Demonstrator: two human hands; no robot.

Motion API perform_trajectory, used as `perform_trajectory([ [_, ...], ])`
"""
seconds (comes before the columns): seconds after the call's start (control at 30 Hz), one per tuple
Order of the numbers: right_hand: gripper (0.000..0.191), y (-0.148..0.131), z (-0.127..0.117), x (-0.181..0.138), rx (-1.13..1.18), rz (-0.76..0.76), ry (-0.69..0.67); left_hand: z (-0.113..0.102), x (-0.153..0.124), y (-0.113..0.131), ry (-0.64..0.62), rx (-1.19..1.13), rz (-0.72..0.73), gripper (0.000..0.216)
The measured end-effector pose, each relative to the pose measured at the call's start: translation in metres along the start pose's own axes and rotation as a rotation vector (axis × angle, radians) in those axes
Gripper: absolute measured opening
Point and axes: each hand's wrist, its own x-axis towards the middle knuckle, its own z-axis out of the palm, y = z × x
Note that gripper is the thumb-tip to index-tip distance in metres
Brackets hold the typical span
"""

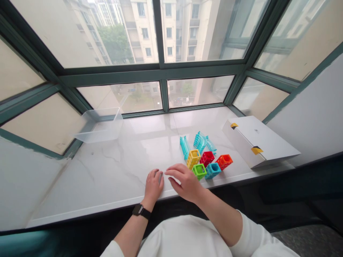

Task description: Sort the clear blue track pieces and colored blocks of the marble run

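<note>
My left hand (154, 185), with a black watch on its wrist, rests on the white marble sill near its front edge. Its fingers are slightly bent, and nothing is plainly visible in them. To its right hovers my right hand (186, 182), thumb and fingers apart and holding nothing. Just beyond the right hand stand hollow plastic blocks: yellow (193, 159), green (199, 171), dark red (207, 158), blue (213, 170) and orange-red (224, 161). Behind them lie clear turquoise track pieces, one straight (184, 147) and others curved (199, 142).
A clear plastic bin (105, 134) sits at the back left of the sill (112, 171). On the right lies a white box (264, 141) with yellow-black tape tabs. Green-framed windows (150, 76) enclose the back and sides.
</note>
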Motion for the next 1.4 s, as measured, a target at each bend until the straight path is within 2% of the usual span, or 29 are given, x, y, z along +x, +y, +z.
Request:
perform_trajectory([
  [0.13, 0.023, 0.000, -0.077, 0.007, -0.191, 0.034, 0.190, 0.000, 0.001, 0.001, 0.006, -0.006, 0.002, 0.023],
  [0.2, 0.018, 0.011, -0.104, 0.000, -0.303, 0.071, 0.124, 0.000, 0.002, 0.002, 0.005, -0.013, 0.003, 0.022],
  [0.3, 0.019, 0.026, -0.123, -0.014, -0.408, 0.096, -0.068, 0.001, 0.002, 0.002, 0.009, -0.017, 0.002, 0.022],
  [0.4, 0.031, 0.035, -0.124, -0.027, -0.459, 0.078, -0.216, 0.000, 0.001, 0.002, 0.010, -0.013, -0.001, 0.023],
  [0.63, 0.051, 0.047, -0.117, -0.031, -0.545, -0.039, -0.343, 0.000, 0.000, 0.003, 0.004, -0.024, 0.001, 0.024],
  [0.8, 0.052, 0.039, -0.116, -0.022, -0.546, -0.036, -0.449, -0.007, -0.001, 0.006, -0.014, -0.110, -0.014, 0.027],
  [0.9, 0.051, 0.027, -0.108, -0.016, -0.461, -0.042, -0.409, -0.023, -0.003, 0.024, -0.079, -0.271, 0.083, 0.040],
  [0.97, 0.050, 0.018, -0.095, -0.012, -0.387, -0.047, -0.334, -0.037, -0.002, 0.044, -0.131, -0.366, 0.185, 0.064],
  [1.03, 0.048, 0.011, -0.078, -0.008, -0.304, -0.045, -0.247, -0.050, 0.001, 0.063, -0.117, -0.414, 0.261, 0.088],
  [1.07, 0.047, 0.008, -0.069, -0.007, -0.262, -0.041, -0.204, -0.056, 0.004, 0.069, -0.090, -0.419, 0.277, 0.090],
  [1.13, 0.046, 0.005, -0.053, -0.005, -0.199, -0.034, -0.144, -0.066, 0.010, 0.073, -0.034, -0.399, 0.270, 0.072],
  [1.23, 0.050, 0.012, -0.046, -0.002, -0.233, -0.045, -0.121, -0.077, 0.019, 0.055, -0.038, -0.331, 0.216, 0.046],
  [1.33, 0.051, 0.033, -0.063, 0.006, -0.392, -0.023, -0.108, -0.082, 0.027, 0.022, -0.079, -0.190, 0.079, 0.040],
  [1.4, 0.050, 0.052, -0.079, 0.012, -0.526, 0.071, -0.140, -0.082, 0.034, 0.001, -0.120, -0.040, -0.033, 0.040],
])
